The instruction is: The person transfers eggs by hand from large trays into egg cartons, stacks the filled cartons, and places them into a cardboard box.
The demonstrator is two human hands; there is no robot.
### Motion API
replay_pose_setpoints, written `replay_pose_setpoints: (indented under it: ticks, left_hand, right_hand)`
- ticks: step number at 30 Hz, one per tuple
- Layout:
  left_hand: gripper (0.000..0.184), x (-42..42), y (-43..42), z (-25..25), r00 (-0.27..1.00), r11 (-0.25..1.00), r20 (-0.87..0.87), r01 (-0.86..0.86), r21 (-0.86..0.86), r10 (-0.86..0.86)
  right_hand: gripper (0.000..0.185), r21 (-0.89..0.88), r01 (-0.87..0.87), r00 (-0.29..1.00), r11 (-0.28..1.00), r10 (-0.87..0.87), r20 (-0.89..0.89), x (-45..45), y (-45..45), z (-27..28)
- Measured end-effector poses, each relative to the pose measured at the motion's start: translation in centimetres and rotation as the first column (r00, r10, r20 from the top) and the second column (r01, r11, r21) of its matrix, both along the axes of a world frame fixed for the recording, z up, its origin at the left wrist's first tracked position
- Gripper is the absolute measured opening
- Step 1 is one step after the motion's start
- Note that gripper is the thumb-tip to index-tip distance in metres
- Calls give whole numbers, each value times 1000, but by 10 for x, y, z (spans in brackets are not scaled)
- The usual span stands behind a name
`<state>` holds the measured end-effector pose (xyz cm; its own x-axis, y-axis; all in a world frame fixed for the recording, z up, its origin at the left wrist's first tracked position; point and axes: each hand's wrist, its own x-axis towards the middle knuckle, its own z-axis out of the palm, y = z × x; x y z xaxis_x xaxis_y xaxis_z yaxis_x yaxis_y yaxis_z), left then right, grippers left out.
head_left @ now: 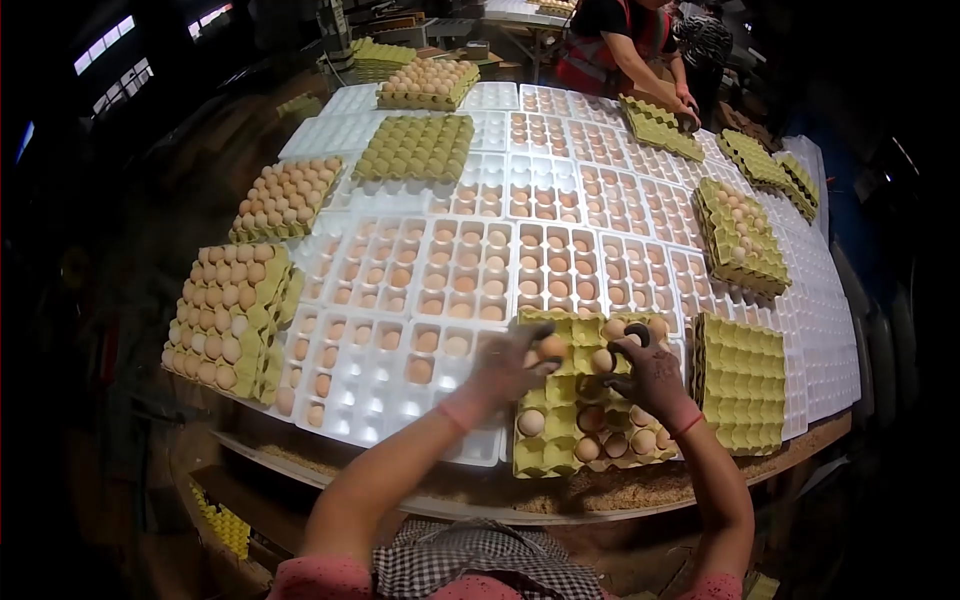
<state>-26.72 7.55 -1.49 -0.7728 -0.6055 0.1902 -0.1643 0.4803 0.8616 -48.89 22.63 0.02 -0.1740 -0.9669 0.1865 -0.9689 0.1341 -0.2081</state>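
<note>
L hand (508,368) fingers curled round 1st egg (552,347), over yellow-green tray (541,458); R hand (655,380) part-open, 2nd egg (603,360) just L of fingertips, can't tell if gripped.

We've got a co-worker (622,48) in a dark tee (597,22) & red vest (582,74), bkgd, top R of ctr. Top L, we see bright window panes (104,44); nr top ctr, a post (335,38) & a pale-topped table (515,8) w/ its legs showing.
</note>
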Motion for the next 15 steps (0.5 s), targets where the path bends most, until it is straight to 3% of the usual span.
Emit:
replay_pose_setpoints:
  ticks: [2, 4, 5, 7, 9, 10, 12, 13, 15]
  left_hand:
    - [54, 70, -23, -2, 977, 961, 72, -211, 178, 201]
    - [51, 126, -32, 1, 932, 828, 58, -344, 443, 357]
    - [51, 143, -36, -6, 934, 831, 55, -339, 442, 352]
    - [51, 169, -34, -29, 930, 957, 225, -287, -45, 290]
    - [45, 167, -23, -34, 873, 966, 429, -152, -208, 230]
    - [43, 166, -22, -37, 808, 953, 549, -53, -298, 216]
    - [40, 164, -26, -38, 870, 963, 447, -103, -248, 208]
    - [41, 162, -25, -40, 936, 966, 276, -167, -197, 218]
    - [42, 152, -17, -37, 978, 970, 10, -208, -124, 211]
  right_hand:
    - [43, 2, -121, 965, 993, 117, 235, 48, -17, 18]
    - [47, 8, -140, 959, 990, 134, 248, 100, -44, 14]
    - [45, -14, -165, 958, 986, 163, 237, 120, -63, -5]
    - [43, -27, -194, 955, 981, 195, 223, 146, -98, -60]
    - [30, 253, -166, 985, 953, 147, 93, 164, -118, -89]
    - [30, 259, -155, 987, 953, 137, 87, 168, -114, -92]
    - [24, 33, -138, 982, 990, 132, 133, 174, -106, -66]
    - [23, 78, -98, 988, 992, 88, 129, 183, -96, -46]
    - [25, 12, -140, 989, 990, 139, 46, 192, -83, -79]
